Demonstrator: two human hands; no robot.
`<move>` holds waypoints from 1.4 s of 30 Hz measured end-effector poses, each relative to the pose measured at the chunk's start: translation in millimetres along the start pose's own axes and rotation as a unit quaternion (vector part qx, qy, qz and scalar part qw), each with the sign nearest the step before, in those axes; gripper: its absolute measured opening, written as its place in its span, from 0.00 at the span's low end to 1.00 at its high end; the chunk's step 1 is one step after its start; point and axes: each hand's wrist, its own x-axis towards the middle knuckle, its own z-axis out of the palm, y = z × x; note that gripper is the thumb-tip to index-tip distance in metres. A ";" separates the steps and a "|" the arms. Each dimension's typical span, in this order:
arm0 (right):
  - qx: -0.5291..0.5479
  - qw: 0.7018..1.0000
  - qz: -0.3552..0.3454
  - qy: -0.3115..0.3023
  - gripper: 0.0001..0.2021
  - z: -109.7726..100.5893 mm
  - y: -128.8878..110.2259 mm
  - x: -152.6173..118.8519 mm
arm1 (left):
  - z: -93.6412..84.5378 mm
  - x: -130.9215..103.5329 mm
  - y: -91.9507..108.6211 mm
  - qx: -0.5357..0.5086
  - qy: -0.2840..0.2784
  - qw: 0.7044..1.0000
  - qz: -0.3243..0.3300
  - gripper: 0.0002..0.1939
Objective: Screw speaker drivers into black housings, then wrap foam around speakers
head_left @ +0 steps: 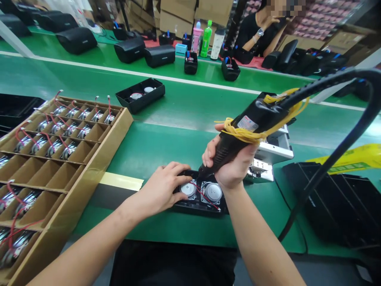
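Note:
A black speaker housing [196, 206] lies on the green bench in front of me, with two round silver speakers [212, 192] and a red wire inside. My left hand [163, 184] grips the housing's left end, thumb and fingers spread over its two long sides. In my right hand [232, 159] is a black electric screwdriver [238, 135], wrapped in yellow cord and tilted. Its tip points down at the far edge of the housing, between the two speakers; the exact contact point is too dark to make out.
A cardboard divider tray [98, 159] of wired speakers stands at the left. Another housing [141, 95] lies beyond. A metal device [274, 151], the thick tool cable [333, 147] and black cases [342, 206] are at the right. A person [258, 31] sits across the line.

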 end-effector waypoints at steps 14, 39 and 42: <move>-0.005 1.000 0.014 -0.019 0.31 -1.1 7.6 -2.2 | -0.6 -0.3 -0.4 -0.004 0.005 1.000 0.008 0.21; -0.038 0.996 0.057 -0.066 0.37 1.7 12.3 -14.9 | -3.8 1.6 1.4 -0.009 -0.008 1.000 0.003 0.21; -0.039 0.995 0.048 -0.072 0.36 1.8 14.9 -16.7 | -3.2 1.7 1.0 -0.014 -0.001 1.000 0.007 0.21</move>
